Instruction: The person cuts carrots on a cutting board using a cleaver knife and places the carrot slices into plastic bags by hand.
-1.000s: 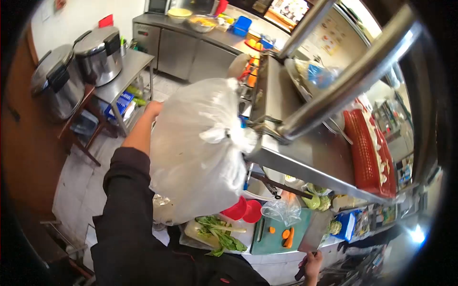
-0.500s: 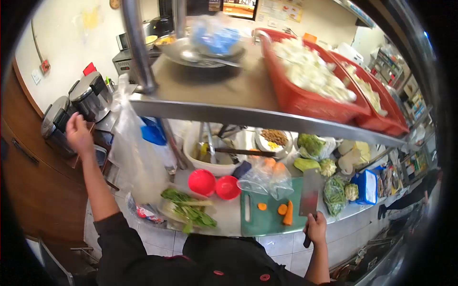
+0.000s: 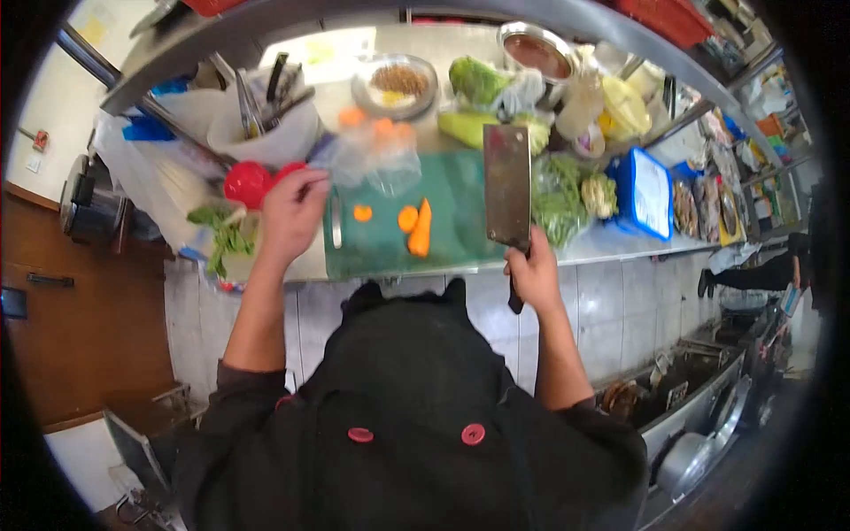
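My right hand [image 3: 534,270] is wrapped round the dark handle of a broad cleaver [image 3: 508,181], its blade upright over the right side of a green cutting board [image 3: 460,186]. On the board lie a cut carrot [image 3: 420,232] and two orange slices, one of them a carrot slice [image 3: 362,212] further left. My left hand [image 3: 294,212] hangs near the board's left edge, in front of the red bowls [image 3: 248,183], fingers curled, with nothing visible in them. A clear bag with orange pieces [image 3: 381,155] rests at the board's back left edge.
Leafy greens [image 3: 221,237] and a white plastic bag [image 3: 155,177] are at the left. A white tub [image 3: 266,124] holds utensils. Bagged green beans [image 3: 560,199], cauliflower [image 3: 598,195] and a blue box [image 3: 641,195] stand right. A metal shelf edge [image 3: 372,11] crosses above. Another person's dark-clothed leg [image 3: 753,274] shows far right.
The view has swung down to the board. My left hand has left the white bag and come back to the board's left side. My right hand still holds the cleaver.
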### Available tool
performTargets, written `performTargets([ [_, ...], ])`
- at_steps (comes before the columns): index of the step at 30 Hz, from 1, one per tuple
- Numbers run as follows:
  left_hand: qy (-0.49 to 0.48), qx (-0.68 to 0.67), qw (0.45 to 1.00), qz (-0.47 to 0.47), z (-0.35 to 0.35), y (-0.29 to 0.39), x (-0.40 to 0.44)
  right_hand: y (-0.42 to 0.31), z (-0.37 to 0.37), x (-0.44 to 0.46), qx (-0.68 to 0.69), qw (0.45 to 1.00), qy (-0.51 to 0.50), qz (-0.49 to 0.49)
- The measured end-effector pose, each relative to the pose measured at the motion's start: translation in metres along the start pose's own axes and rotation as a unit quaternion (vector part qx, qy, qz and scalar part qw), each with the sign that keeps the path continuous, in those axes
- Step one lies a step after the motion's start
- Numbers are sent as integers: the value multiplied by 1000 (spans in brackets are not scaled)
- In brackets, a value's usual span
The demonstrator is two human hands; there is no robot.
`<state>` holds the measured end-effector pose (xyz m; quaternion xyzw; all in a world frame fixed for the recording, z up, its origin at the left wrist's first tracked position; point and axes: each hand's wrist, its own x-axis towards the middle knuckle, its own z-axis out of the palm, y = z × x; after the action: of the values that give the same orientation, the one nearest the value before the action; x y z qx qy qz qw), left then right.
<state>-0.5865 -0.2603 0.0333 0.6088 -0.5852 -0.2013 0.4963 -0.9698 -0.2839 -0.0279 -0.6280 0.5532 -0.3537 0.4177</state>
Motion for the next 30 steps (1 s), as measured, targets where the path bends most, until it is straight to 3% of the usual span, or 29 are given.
performTargets([
  [2,-106,53,991,-68,41,6,-17,-3,-7,-5,-32,999,-16,21],
  [5,-154,111,981,-33,96,-9,-38,-12,-9,-16,-112,993,-21,38],
  [7,-215,148,961,-95,123,-10,-48,-7,-9,-23,-144,988,-40,46],
  [10,-152,244,956,-63,158,-27,-62,-8,-7,-32,-194,976,-71,61],
  [12,-163,248,951,-84,170,-35,-68,-7,-4,-36,-218,969,-97,54],
  [14,-90,241,966,-13,183,-38,-73,-8,-3,-37,-227,967,-101,54],
  [20,-155,170,973,7,203,-33,-91,-16,0,-38,-295,948,-121,26],
  [24,-124,138,983,10,212,-46,-86,-28,1,-35,-314,940,-134,16],
  [26,-136,114,982,-61,214,-51,-81,-33,3,-32,-333,930,-155,20],
  [30,-89,88,992,-17,220,-60,-79,-37,8,-32,-346,923,-166,24],
])
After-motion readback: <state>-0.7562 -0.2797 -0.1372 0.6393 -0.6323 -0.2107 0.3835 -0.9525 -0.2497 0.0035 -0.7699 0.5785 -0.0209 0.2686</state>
